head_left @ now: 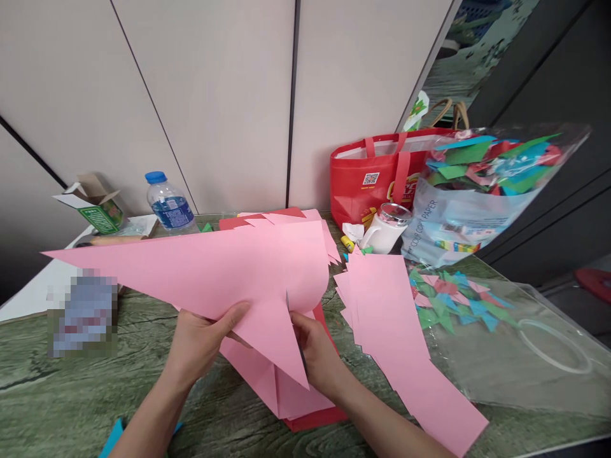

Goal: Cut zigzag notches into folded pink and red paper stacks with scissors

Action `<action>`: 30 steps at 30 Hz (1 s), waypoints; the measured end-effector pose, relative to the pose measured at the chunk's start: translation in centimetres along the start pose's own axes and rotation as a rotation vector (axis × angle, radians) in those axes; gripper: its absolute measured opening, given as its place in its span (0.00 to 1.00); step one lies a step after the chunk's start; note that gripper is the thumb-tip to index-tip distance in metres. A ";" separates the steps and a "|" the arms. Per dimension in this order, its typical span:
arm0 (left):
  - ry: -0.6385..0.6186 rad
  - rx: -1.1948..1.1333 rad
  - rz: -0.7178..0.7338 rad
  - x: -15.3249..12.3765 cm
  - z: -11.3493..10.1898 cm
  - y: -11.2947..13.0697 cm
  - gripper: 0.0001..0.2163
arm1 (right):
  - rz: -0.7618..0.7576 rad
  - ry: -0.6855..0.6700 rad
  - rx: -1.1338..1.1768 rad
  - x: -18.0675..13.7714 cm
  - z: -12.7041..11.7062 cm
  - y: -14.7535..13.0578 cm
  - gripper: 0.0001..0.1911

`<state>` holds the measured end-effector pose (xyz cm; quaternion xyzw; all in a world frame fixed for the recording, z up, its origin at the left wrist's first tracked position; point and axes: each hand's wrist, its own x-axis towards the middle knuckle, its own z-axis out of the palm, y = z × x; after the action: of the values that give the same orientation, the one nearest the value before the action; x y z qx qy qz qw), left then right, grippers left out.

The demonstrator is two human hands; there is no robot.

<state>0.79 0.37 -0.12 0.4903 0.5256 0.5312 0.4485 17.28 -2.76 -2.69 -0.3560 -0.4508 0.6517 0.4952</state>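
Head view: the left hand is clamped on a large pink sheet, thumb on top, while the right hand curls at a slit in it; whether it grips the paper or the dark sliver beside it, I cannot tell. The sheet spans the space above and between both hands, its point reaching far out past the left one, and hides the right fingertips and much of the surface behind. Below the hands lie folded pink papers over red paper, partly covered. Just right of the right hand, pink strips overlap, with coloured scraps and a clear plastic bag farther right. Beyond the hands, to the right, stand a white mug, a red bag and a copy-paper bag of cut pieces; to the left, a bottle and an opened green box. Left of the left hand, one item is pixelated beyond recognition. Blue paper near the left forearm is cut off by the frame.
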 end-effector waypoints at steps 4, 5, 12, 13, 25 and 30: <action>-0.012 -0.014 -0.008 0.1 -0.1 -0.1 0.11 | 0.010 -0.001 -0.007 0.0 -0.1 0.2 0.15; -0.011 -0.016 -0.004 0.1 -0.1 -0.1 0.11 | 0.007 -0.002 -0.001 0.0 -0.1 0.2 0.14; 0.001 0.005 0.011 0.2 0.0 0.0 0.12 | 0.002 0.030 0.035 0.0 0.0 0.4 0.12; 0.005 0.001 0.013 0.1 0.0 0.1 0.13 | 0.007 0.036 0.038 0.0 0.0 0.5 0.11; -0.030 -0.107 -0.030 -0.1 0.4 0.6 0.13 | 0.012 0.075 -0.002 0.1 0.3 0.3 0.09; -0.118 -0.152 -0.097 -0.3 0.6 0.7 0.14 | -0.064 0.031 0.017 0.1 -0.1 0.1 0.14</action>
<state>1.44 0.12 0.51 0.4594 0.4793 0.5176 0.5398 17.29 -2.68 -2.78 -0.3472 -0.4486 0.6337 0.5260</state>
